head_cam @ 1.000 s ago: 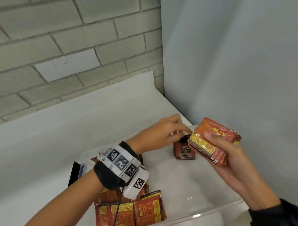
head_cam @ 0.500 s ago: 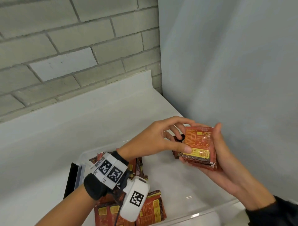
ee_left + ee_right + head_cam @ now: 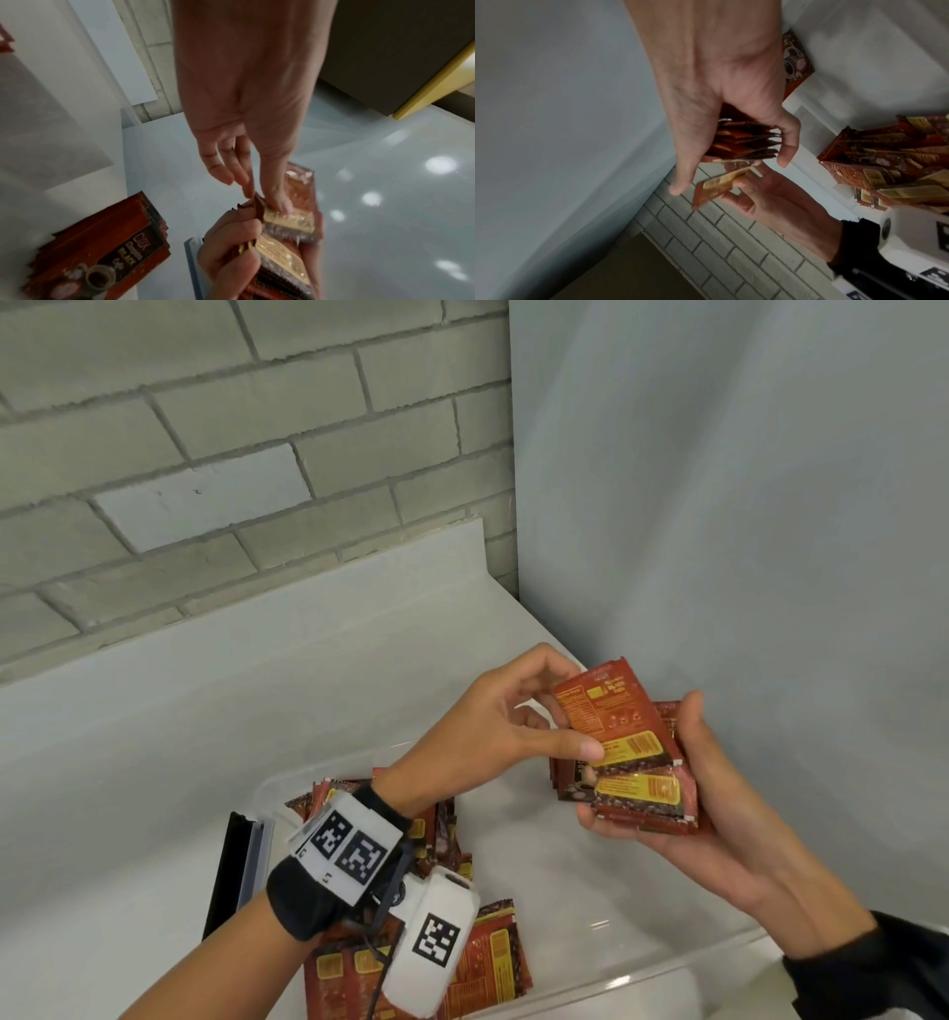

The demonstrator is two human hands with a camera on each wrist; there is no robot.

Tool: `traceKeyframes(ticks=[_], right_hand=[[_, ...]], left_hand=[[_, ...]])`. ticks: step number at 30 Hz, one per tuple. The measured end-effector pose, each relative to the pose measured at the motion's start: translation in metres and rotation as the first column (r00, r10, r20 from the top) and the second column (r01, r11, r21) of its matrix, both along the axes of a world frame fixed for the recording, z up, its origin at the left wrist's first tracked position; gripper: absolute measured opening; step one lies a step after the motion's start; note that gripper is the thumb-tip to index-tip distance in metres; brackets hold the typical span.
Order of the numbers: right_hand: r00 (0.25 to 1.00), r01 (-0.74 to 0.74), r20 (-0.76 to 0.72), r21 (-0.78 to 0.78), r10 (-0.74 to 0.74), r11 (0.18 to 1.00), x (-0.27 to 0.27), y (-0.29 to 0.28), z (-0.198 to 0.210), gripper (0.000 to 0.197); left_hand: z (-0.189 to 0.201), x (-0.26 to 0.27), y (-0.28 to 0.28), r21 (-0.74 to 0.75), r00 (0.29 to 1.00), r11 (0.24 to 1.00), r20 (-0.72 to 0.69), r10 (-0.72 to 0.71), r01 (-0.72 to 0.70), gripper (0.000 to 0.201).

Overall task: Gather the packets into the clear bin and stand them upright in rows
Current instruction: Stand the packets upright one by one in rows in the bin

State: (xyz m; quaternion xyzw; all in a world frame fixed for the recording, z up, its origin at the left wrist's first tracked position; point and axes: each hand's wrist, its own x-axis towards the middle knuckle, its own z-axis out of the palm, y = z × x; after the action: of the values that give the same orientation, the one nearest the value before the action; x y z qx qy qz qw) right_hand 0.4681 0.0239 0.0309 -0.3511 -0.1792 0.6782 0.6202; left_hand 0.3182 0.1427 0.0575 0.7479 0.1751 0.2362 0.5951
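While the right hand (image 3: 683, 819) cups a stack of packets (image 3: 644, 801) over the clear bin (image 3: 606, 911), fingers curled under it and thumb along its far edge, the left hand (image 3: 493, 726) pinches a single packet (image 3: 611, 711) by its left edge, thumb on the printed face and fingers behind. That single packet is tilted and lies on top of the stack, its lower part overlapping it. Nearer than the grip and to its left, under the left wrist, loose packets (image 3: 482, 963) lie in a jumble against the bin's near-left side. Just below and behind the stack, a few packets (image 3: 102, 251) stand upright together on the bin floor, coffee-cup side showing in the left wrist view. A black and grey flat object (image 3: 239, 865) stands outside the bin's left wall. Beyond the hands the white counter (image 3: 205, 690) runs back to a brick wall (image 3: 231, 454), with a plain grey wall (image 3: 744, 505) on the right.
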Motion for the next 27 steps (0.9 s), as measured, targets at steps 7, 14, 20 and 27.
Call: traceKeyframes(ticks=[7,14,20,27], right_hand=[[0.999,-0.042,-0.024,-0.024,0.041,0.999,0.000,-0.003,0.003,0.070],[0.998,-0.046,-0.038,-0.065,0.044,0.997,0.003,0.000,0.003,0.066],[0.994,0.097,-0.054,-0.051,-0.099,0.994,0.006,0.002,0.000,0.075],[0.986,0.159,0.047,0.015,-0.160,0.987,0.001,0.003,0.008,0.026]], left_hand=[[0.001,-0.010,0.007,0.084,0.989,0.994,0.125,-0.075,0.064,0.020],[0.000,-0.008,0.006,0.281,0.995,0.954,-0.001,-0.105,0.101,0.022],[0.008,-0.010,0.003,0.130,0.995,0.990,-0.073,0.069,-0.059,0.032],[0.014,-0.006,-0.005,-0.152,0.988,0.984,-0.141,0.070,-0.091,0.051]])
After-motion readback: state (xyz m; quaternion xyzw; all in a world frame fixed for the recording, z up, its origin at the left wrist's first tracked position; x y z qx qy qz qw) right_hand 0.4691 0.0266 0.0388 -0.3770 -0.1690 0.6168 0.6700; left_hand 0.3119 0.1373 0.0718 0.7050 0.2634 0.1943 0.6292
